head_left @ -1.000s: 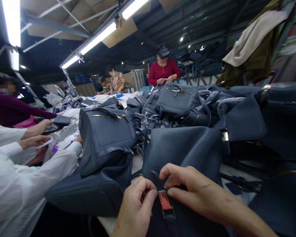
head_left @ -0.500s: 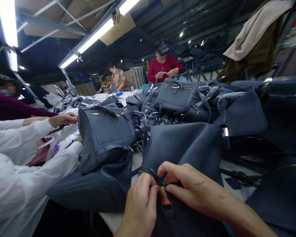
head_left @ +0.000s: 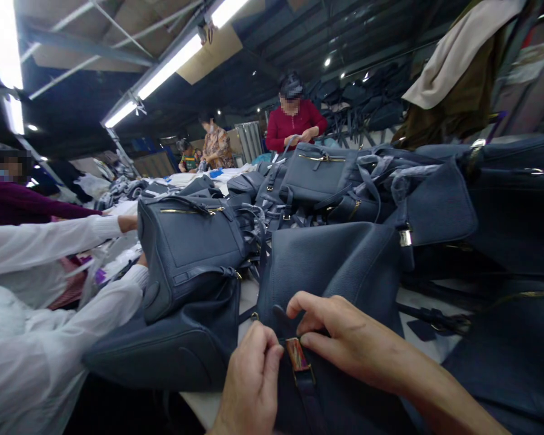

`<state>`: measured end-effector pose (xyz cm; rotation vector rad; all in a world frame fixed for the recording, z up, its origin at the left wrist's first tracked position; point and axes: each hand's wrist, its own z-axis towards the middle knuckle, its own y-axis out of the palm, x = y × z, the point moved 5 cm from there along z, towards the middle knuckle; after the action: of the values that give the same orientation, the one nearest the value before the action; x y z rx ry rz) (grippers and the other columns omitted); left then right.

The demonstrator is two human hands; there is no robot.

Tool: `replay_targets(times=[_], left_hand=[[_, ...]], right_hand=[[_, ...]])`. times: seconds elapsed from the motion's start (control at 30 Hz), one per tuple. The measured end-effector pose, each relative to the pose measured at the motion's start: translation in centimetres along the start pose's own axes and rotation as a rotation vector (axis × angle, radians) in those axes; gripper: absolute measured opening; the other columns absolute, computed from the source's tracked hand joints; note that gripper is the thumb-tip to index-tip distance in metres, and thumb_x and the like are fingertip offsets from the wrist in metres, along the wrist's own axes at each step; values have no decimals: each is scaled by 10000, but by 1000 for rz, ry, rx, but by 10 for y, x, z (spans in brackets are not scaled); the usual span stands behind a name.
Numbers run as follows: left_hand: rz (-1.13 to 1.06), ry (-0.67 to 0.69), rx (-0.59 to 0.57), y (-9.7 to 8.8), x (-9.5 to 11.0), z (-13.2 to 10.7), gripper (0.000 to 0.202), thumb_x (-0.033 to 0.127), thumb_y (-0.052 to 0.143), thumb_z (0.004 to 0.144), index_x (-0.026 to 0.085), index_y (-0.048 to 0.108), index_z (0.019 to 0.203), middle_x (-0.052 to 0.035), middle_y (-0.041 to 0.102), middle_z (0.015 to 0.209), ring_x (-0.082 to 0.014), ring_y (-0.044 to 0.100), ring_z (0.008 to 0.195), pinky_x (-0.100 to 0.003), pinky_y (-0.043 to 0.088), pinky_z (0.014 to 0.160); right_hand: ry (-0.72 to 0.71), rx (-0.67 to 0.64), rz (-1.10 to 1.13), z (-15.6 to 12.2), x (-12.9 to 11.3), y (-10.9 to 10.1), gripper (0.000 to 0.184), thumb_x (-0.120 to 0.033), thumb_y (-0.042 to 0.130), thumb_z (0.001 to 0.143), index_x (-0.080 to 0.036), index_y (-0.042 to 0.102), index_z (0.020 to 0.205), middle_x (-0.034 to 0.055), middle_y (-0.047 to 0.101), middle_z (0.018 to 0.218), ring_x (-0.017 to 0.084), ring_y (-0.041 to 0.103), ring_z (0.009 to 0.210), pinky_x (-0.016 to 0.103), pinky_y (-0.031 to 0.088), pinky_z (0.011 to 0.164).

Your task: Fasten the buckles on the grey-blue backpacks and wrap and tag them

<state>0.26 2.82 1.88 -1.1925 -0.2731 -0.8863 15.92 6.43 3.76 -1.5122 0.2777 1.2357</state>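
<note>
A dark blue leather bag (head_left: 330, 254) stands in front of me. Down its near side runs a strap (head_left: 309, 402) with a shiny metal buckle (head_left: 298, 355), and the strap's rounded tip sticks up above the buckle. My left hand (head_left: 252, 377) is closed just left of the buckle, thumb against the curled index finger; what it pinches is hidden. From the right, my right hand (head_left: 333, 326) bends its index finger and thumb around the strap just above the buckle, partly covering it.
Another blue bag (head_left: 194, 235) lies on its side at left on a further bag (head_left: 163, 350). White-sleeved arms (head_left: 72, 241) of a co-worker reach behind it. Several more bags (head_left: 321, 172) are heaped beyond. A person in red (head_left: 294, 124) works across the table.
My hands have drawn slightly apart at the strap, and more of the buckle shows. The co-worker's upper hand has gone behind the left bag. The view has shifted slightly.
</note>
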Motion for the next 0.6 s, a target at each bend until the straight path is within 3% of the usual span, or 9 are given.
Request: replay_targets(times=[0.13, 0.27, 0.5, 0.6], left_hand=[[-67, -103, 7, -5, -8, 0, 241, 277, 383, 965, 209, 481, 756, -13, 559, 735, -150, 541, 684, -239, 413, 622], [-108, -97, -47, -1, -5, 3, 252, 284, 405, 955, 197, 520, 749, -10, 570, 721, -146, 544, 673, -240, 403, 624], [-96, -195, -29, 1, -3, 10, 242, 256, 490, 887, 193, 492, 653, 8, 528, 635, -135, 505, 595, -231, 366, 553], [-117, -227, -58, 3, -4, 13, 241, 238, 461, 893, 198, 473, 655, -3, 554, 656, -146, 529, 625, -241, 388, 586]], right_hand=[[-3, -7, 6, 0, -2, 0, 282, -69, 491, 806, -248, 536, 1020, -58, 705, 752, 161, 617, 757, 291, 402, 761], [-6, -18, -17, -1, -3, 1, 272, -78, 492, 810, -249, 534, 1017, -55, 693, 743, 166, 602, 762, 291, 399, 743], [17, -12, -98, -4, -4, 3, 255, -110, 506, 838, -261, 545, 1040, -26, 666, 803, 183, 577, 834, 290, 396, 751], [20, -13, -115, -4, -5, 4, 243, -98, 491, 842, -252, 545, 1023, -15, 653, 804, 182, 574, 821, 290, 392, 738]])
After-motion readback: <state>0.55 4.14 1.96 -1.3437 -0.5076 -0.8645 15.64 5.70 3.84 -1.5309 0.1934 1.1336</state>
